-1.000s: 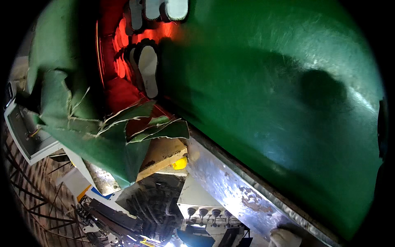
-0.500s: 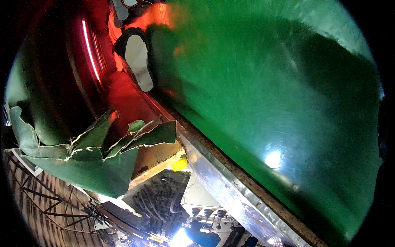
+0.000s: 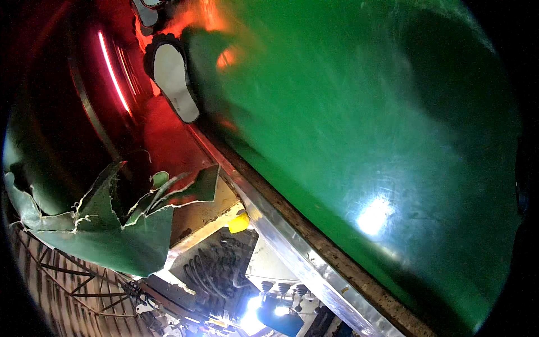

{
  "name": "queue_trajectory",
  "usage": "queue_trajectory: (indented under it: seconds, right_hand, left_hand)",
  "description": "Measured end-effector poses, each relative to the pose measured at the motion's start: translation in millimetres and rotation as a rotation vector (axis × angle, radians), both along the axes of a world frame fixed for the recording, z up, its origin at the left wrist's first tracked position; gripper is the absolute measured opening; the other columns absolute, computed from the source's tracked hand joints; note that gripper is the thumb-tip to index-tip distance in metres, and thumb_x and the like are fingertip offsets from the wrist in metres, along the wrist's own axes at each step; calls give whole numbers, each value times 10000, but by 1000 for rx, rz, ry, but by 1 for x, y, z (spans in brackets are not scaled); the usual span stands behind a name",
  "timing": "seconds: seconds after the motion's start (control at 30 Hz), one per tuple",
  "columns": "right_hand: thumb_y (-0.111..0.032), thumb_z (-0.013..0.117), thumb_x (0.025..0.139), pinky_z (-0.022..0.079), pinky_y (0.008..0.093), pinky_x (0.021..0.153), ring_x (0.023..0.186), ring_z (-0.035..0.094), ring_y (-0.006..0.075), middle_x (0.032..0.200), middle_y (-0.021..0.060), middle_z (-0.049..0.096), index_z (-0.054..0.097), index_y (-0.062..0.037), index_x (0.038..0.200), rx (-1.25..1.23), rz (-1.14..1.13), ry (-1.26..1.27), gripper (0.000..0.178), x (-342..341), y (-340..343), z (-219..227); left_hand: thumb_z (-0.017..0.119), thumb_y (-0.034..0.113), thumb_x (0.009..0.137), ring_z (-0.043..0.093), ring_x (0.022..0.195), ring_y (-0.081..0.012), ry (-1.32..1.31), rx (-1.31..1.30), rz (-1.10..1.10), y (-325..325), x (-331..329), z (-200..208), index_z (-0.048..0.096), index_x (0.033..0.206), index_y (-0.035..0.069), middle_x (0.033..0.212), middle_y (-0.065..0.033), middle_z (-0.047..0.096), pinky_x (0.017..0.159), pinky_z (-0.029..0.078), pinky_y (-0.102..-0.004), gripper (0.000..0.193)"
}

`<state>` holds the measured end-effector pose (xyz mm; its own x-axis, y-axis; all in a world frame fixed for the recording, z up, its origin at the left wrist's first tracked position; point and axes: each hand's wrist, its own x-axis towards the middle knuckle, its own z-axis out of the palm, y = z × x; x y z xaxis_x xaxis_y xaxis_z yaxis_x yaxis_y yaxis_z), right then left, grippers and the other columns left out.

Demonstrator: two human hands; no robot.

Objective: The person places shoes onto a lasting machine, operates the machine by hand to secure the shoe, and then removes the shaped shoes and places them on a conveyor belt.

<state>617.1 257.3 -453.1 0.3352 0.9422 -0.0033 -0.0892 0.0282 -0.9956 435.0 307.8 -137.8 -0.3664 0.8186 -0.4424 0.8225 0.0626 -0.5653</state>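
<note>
Neither of my hands shows in the head view. A broad, glossy green surface point(image 3: 314, 112) fills the right side and reflects a bright white spot. Near the top left lies a pale shape like a shoe sole point(image 3: 175, 78) with a dark, jagged rim; I cannot tell whether it is a piece or a cut-out. Part of a similar pale shape point(image 3: 147, 14) shows above it. At the lower left hangs a green sheet point(image 3: 120, 241) with torn, frayed edges, its points sticking up.
A shiny metal edge point(image 3: 297, 253) runs diagonally beside the green surface. A yellow block point(image 3: 238, 223) sits at its left. Below are coiled dark hoses point(image 3: 205, 272) and a pale box with dark knobs point(image 3: 283, 289). A red glowing line point(image 3: 114, 73) lights the upper left; roof trusses point(image 3: 84, 281) show lower left.
The whole view has shifted a little, so the sole shapes and metal edge stand further left and the torn sheet lower left. No hand has come into view.
</note>
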Motion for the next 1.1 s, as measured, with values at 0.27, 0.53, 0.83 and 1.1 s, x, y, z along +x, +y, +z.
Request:
queue_trajectory:
  seconds: [0.27,0.53,0.83,1.1]
  right_hand:
    - [-76,645,894,594,353,758,840,710,274,1008,184,709,656,7,1095,16,19,7,217,0,-1,-5]
    - [-93,646,901,591,340,760,833,706,260,1007,181,707,657,-3,1086,-22,1,-105,206,8,-10,19]
    - [-222,561,960,537,384,687,878,657,236,1065,127,692,512,-25,1387,-423,171,-317,472,31,21,153]
    - [20,523,851,491,278,596,538,561,174,1624,118,337,164,-117,1618,177,-568,-120,858,114,-71,435]
  left_hand:
    - [594,382,952,670,907,-427,8,9,-13,0,5,2,711,1057,3,1020,-239,704,786,531,-497,411]
    - [583,397,955,667,909,-433,-100,-32,-114,15,-14,19,713,1050,1,1016,-244,702,787,526,-502,428]
    - [569,414,959,663,911,-440,-590,29,-628,93,-87,-9,716,1041,-2,1011,-250,700,788,521,-507,449]
    - [558,429,962,659,913,-447,-1075,-23,-938,6,3,-9,718,1034,-4,1007,-256,698,789,516,-512,467]
